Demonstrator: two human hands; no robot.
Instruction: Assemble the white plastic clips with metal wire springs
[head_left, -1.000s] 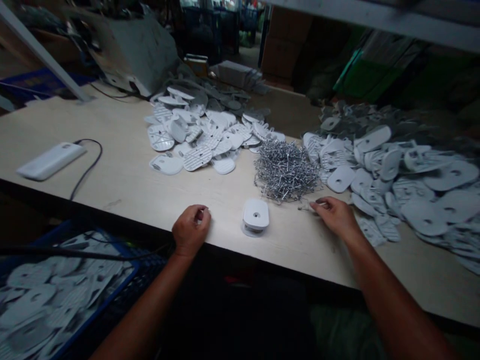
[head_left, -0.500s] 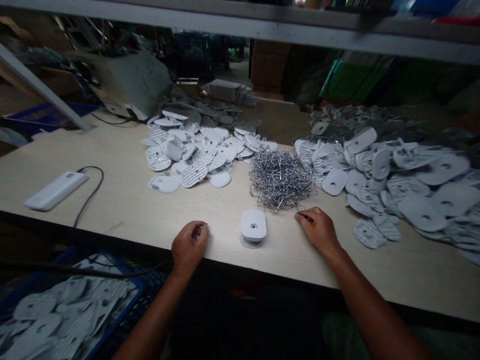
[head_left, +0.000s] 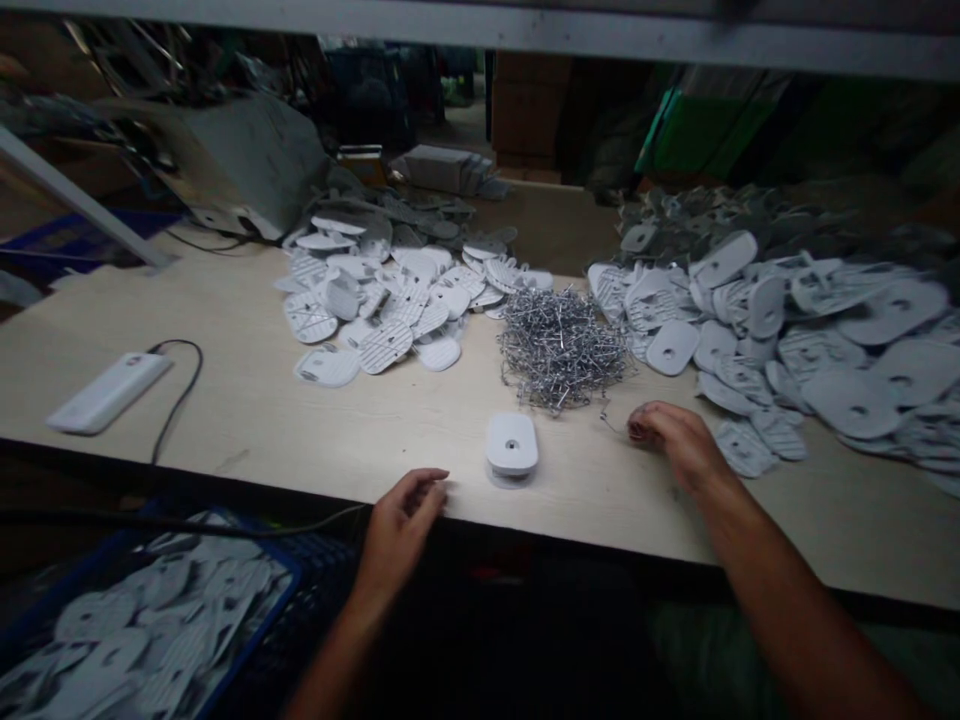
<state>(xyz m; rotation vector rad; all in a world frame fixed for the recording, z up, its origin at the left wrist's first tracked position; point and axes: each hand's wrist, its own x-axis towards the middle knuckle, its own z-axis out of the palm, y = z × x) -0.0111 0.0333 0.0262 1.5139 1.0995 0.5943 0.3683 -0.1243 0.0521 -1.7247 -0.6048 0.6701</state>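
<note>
A white rounded plastic clip (head_left: pixel 512 442) stands on the table near its front edge, a small dark hole in its top plate. To the left of it my left hand (head_left: pixel 405 515) hovers at the table edge, holding nothing, fingers slightly apart. My right hand (head_left: pixel 671 440) is closed in a pinch to the right of the clip. From its fingertips a thin bent wire piece (head_left: pixel 611 421) sticks out toward the wire pile; its far end looks apart from the pile. The heap of tangled metal wire springs (head_left: pixel 562 350) lies just behind the clip.
Loose white plates (head_left: pixel 386 345) are heaped at the back left, and more white plates (head_left: pixel 851 400) at the right. A white power bank (head_left: pixel 109 393) with a black cable lies at left. Below the edge stands a blue basket (head_left: pixel 289 590) of white parts. A shelf beam (head_left: pixel 480 35) crosses overhead.
My right hand has moved right, away from the spring pile, drawing out a wire piece. My left hand has moved right toward the clip and loosened its fingers. The view shifted slightly.
</note>
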